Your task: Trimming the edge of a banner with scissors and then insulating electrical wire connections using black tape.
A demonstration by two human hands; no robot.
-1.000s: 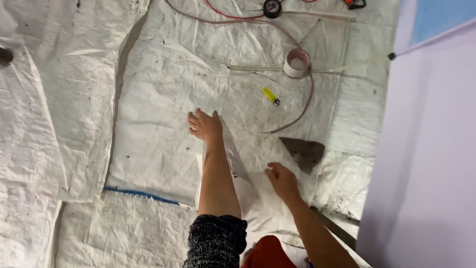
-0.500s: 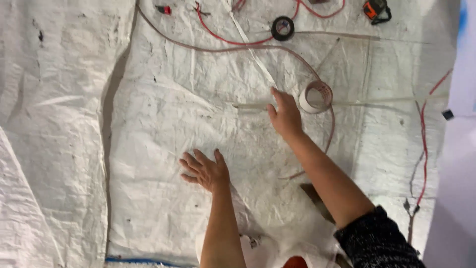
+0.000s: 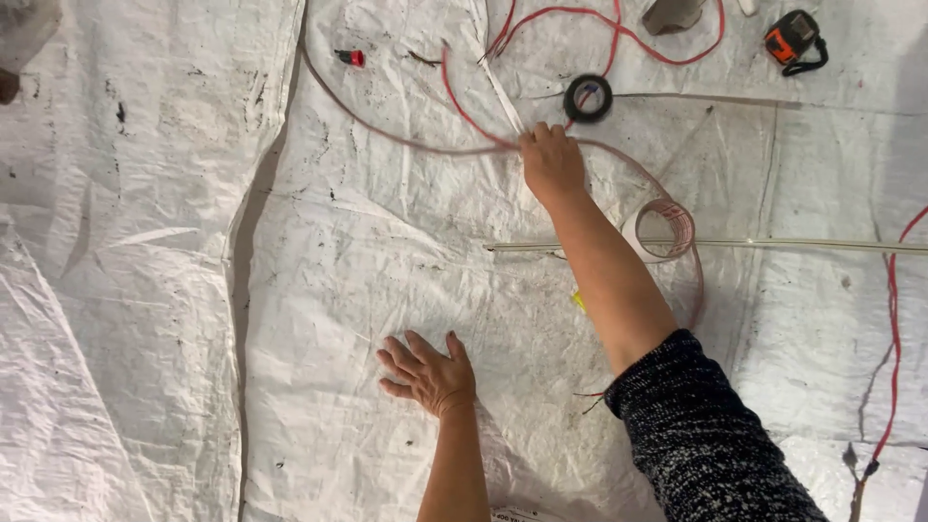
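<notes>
The right hand (image 3: 551,162) reaches far up the white woven plastic sheet (image 3: 290,290), fingers curled down onto the thin pinkish-red cable (image 3: 406,142) where it crosses a narrow white strip (image 3: 503,95); whether it actually pinches the cable I cannot tell. The left hand (image 3: 428,370) lies flat and open on the sheet, seemingly bracing the lean. Just beyond the right hand sits a black tape roll (image 3: 588,98); beside the forearm, a pale tape roll (image 3: 662,230) by a long clear rod (image 3: 773,243). An orange tape measure (image 3: 793,39) lies near the top right corner.
</notes>
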